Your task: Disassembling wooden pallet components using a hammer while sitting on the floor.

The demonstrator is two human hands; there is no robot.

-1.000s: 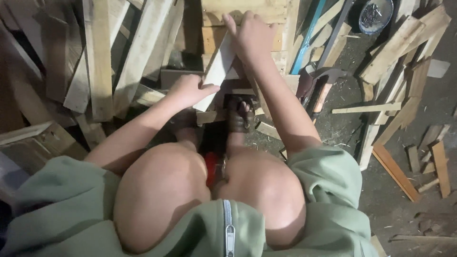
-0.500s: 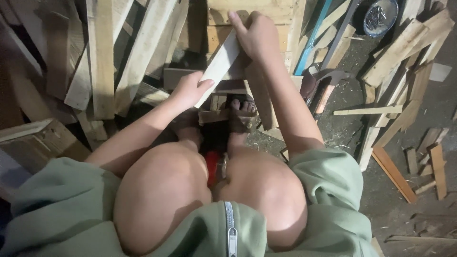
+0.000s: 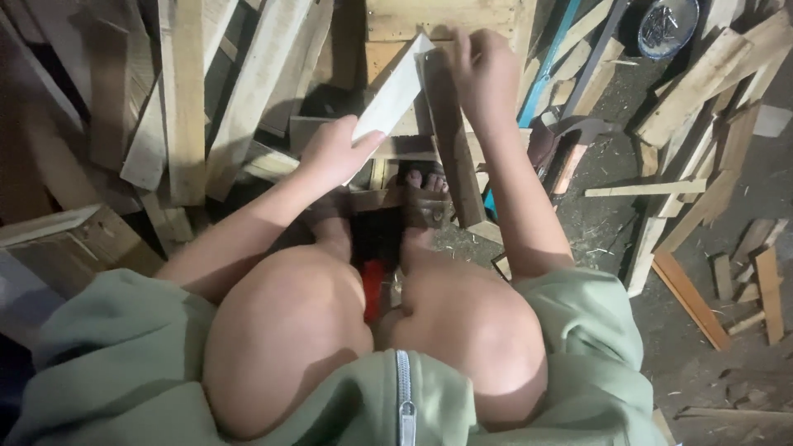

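left hand (image 3: 330,153): fingers curled shut on the near, lower end of the pale slat (image 3: 395,92); thumb on top, at centre-left of the scene.
right hand (image 3: 486,73): far right of the slat, fingers pinched together on the top end of a darker upright plank (image 3: 450,157), touching the slat's far tip.
pale slat: thin light board, tilted, running from the left hand up and right to the right hand; spans the gap between both hands, above the feet.
wooden frame (image 3: 429,25): just behind the slat, at far centre.
hammer (image 3: 570,140): on the dirt floor, right of the right forearm, apart from both hands.
scrap boards (image 3: 182,99): heaped at left, more scattered far right.
knees: bare, near centre, green jacket around them.
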